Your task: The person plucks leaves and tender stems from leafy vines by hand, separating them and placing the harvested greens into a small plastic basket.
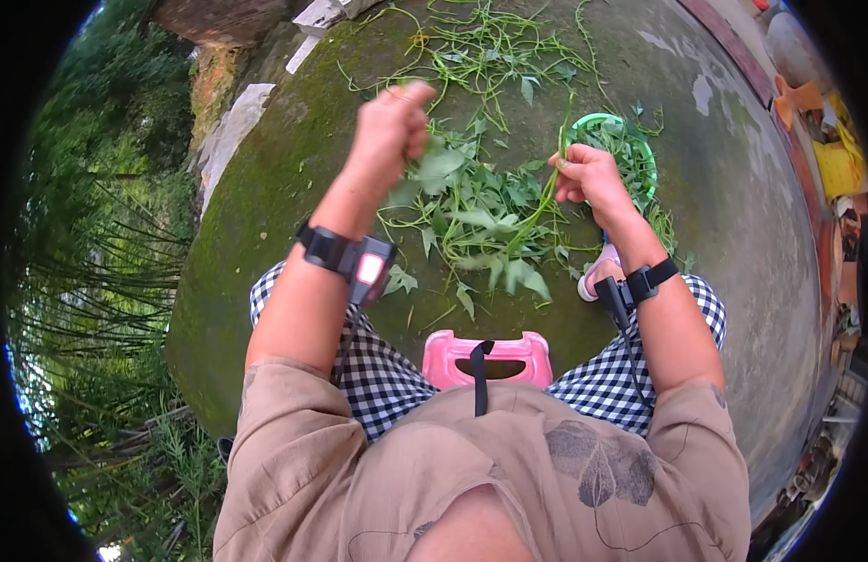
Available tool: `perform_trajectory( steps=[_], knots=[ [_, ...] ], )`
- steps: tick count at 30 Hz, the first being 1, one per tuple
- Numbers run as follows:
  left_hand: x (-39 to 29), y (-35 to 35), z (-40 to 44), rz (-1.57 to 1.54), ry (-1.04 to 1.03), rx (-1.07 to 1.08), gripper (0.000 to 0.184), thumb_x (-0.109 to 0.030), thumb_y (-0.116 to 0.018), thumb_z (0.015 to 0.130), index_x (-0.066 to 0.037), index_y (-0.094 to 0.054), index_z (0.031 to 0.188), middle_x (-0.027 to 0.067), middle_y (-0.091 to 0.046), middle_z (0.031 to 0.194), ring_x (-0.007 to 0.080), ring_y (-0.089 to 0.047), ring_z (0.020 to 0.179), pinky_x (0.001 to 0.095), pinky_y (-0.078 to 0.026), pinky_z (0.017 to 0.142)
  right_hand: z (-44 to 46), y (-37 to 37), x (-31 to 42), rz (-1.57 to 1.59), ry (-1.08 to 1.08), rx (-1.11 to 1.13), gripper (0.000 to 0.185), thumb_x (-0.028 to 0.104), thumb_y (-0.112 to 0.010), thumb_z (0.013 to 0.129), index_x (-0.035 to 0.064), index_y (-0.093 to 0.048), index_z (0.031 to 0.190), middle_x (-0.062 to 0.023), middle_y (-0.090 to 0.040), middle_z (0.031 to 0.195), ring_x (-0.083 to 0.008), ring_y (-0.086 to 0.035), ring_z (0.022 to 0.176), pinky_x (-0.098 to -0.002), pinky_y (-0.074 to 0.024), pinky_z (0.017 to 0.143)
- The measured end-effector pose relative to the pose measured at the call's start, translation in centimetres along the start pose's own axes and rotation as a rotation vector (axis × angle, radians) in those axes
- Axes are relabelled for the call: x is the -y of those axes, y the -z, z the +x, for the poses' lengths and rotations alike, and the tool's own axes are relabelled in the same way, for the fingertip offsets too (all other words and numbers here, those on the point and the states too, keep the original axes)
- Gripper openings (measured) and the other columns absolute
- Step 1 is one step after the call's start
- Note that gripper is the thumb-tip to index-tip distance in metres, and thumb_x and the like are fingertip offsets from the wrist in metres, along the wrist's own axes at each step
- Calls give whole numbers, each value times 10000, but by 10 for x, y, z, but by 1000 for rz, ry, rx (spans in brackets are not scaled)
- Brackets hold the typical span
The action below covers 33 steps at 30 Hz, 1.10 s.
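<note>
My right hand (pixel 588 176) is closed, its thumb and fingers pinching a long green vine stem (pixel 546 199) whose leaves hang down toward the pile. My left hand (pixel 389 129), raised to the left, is curled into a fist and smeared by motion. A blurred green leaf (pixel 441 167) trails just below that fist and appears to be held by it. Under both hands lies a heap of leafy vines (pixel 481 197) on the ground. Beside my right hand, partly hidden by it, stands a green basket (pixel 652 167) with leafy greens inside.
Bare stripped-looking stems (pixel 490 56) lie tangled farther ahead on the mossy concrete (pixel 284 187). Between my knees is a pink plastic stool (pixel 443 361). Stone blocks (pixel 237 122) and dense plants edge the left. A yellow object (pixel 838 159) and other clutter line the right.
</note>
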<state>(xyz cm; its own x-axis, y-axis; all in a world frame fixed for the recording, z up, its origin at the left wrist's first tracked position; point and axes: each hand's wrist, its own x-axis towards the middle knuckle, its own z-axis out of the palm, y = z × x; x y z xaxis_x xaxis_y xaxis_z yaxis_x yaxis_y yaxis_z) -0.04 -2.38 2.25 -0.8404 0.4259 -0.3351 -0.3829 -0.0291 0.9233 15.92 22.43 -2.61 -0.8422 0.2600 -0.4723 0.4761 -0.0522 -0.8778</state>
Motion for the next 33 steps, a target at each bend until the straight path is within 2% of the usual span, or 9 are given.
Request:
perform_trajectory(
  steps=[2, 4, 6, 10, 16, 20, 24, 28, 33],
  knots=[
    [15, -30, -21, 230, 96, 79, 203, -200, -688, 852, -61, -635, 990, -69, -443, 607, 41, -371, 467, 224, -255, 411, -1, -6, 5, 55, -11, 47, 144, 125, -570, 920, 26, -645, 994, -26, -619, 702, -87, -582, 520, -188, -400, 451],
    [48, -45, -24, 276, 235, 176, 218, -197, -733, 814, -63, -661, 970, -54, -497, 612, 40, -398, 461, 210, -266, 404, -6, -18, 13, 114, -22, 84, 155, 102, -564, 922, 9, -646, 1015, -41, -614, 678, -93, -575, 495, -182, -391, 422],
    [70, -58, -26, 228, 254, 159, 220, -191, -737, 797, -61, -669, 961, -29, -543, 626, 45, -407, 459, 207, -285, 408, -7, -30, 18, 122, -7, 98, 157, 112, -576, 918, 4, -639, 1013, -33, -608, 673, -95, -569, 488, -179, -382, 418],
    [75, -67, -25, 68, 238, 126, 156, -162, -696, 772, -36, -631, 836, 29, -604, 654, 70, -442, 433, 221, -281, 364, -2, -42, 19, 112, 26, 109, 151, 116, -595, 908, 7, -628, 1006, -29, -607, 671, -98, -567, 487, -183, -384, 415],
    [73, -75, -28, -39, 325, 86, 134, -164, -660, 782, -48, -595, 799, 21, -580, 655, 67, -457, 434, 219, -266, 339, -4, -43, 21, 151, -25, 79, 133, 107, -623, 891, 24, -616, 994, -28, -619, 676, -97, -564, 486, -189, -392, 413],
    [77, -74, -27, -11, 380, 175, 127, -173, -655, 804, -66, -588, 791, 7, -575, 664, 64, -507, 480, 217, -270, 346, -3, -44, 21, 198, -39, 54, 142, 107, -610, 906, 36, -624, 1028, -11, -619, 686, -79, -558, 512, -183, -393, 433],
    [71, -68, -23, -115, 373, 133, 87, -131, -664, 774, -85, -591, 782, 2, -575, 626, 71, -500, 445, 222, -281, 346, -2, -47, 23, 280, -48, 53, 166, 126, -614, 911, 38, -619, 1052, -1, -619, 712, -69, -554, 529, -186, -401, 452],
    [66, -63, -15, -180, 256, 12, 83, -102, -668, 763, -79, -588, 776, 11, -583, 616, 73, -491, 425, 234, -277, 341, -5, -54, 16, 257, -89, 132, 183, 156, -626, 911, 33, -610, 1045, -6, -620, 741, -65, -552, 532, -192, -419, 464],
    [56, -61, -18, -129, 203, -2, 78, -67, -657, 772, -62, -581, 789, 24, -596, 630, 69, -487, 421, 233, -273, 334, 7, -45, 5, 332, -126, 206, 146, 156, -597, 924, 25, -593, 989, -49, -617, 727, -137, -596, 535, -252, -500, 477]
  ],
)
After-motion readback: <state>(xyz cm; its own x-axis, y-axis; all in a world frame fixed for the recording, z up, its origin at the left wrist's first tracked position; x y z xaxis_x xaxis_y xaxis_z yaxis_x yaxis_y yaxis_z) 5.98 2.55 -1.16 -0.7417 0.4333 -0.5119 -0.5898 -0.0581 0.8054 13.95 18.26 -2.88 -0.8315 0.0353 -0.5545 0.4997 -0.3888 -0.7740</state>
